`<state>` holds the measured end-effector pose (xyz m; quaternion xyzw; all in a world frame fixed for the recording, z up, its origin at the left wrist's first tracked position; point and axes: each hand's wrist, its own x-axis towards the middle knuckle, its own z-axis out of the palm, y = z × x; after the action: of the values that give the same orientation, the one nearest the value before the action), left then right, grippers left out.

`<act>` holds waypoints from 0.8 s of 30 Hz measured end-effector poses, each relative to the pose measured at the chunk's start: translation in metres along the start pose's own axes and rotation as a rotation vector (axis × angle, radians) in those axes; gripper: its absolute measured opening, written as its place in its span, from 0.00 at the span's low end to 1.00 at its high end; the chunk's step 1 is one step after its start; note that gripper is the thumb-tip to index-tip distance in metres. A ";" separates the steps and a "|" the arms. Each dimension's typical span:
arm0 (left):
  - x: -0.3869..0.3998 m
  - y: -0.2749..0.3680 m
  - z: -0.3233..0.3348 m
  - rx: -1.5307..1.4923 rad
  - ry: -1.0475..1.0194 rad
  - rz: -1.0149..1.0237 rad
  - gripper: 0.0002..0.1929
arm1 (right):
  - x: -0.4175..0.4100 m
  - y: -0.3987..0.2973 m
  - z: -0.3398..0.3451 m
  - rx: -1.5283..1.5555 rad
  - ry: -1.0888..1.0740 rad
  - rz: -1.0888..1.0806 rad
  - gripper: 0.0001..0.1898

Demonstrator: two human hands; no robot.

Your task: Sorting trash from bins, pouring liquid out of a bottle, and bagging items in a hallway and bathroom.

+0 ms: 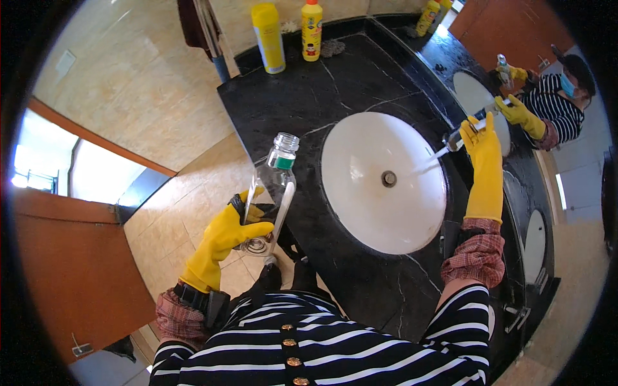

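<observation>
My left hand (229,234), in a yellow rubber glove, is closed around the lower part of a clear bottle (273,193). The bottle has an uncapped mouth and a green band at its neck, and leans slightly right beside the counter edge. My right hand (484,149), also gloved in yellow, is at the metal faucet (456,140); its fingers touch the faucet's top, though their exact grip cannot be told. Water (432,161) streams from the spout into the white oval sink basin (381,222), where a round metal drain (389,178) shows.
On the black stone counter (299,111) stand a yellow container (268,41) and a yellow bottle with a red cap (312,34), beside a grey scouring pad (333,47). A mirror runs along the right. An orange-brown door (72,260) is at the left.
</observation>
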<state>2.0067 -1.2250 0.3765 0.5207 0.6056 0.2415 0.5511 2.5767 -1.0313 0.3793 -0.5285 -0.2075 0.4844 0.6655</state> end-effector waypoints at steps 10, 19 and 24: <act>-0.004 -0.031 -0.029 -0.079 0.122 0.165 0.46 | -0.132 0.045 0.117 -0.586 -0.393 0.096 0.28; -0.049 -0.107 -0.138 0.126 0.315 0.274 0.49 | -0.274 0.179 0.382 -0.614 -1.537 0.077 0.29; -0.110 -0.175 -0.243 0.227 0.411 0.319 0.47 | -0.352 0.243 0.499 -0.782 -1.872 -0.346 0.27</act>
<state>1.7032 -1.3154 0.3373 0.6079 0.6382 0.3563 0.3103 1.9236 -1.0917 0.4197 -0.0818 -0.8595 0.4983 0.0791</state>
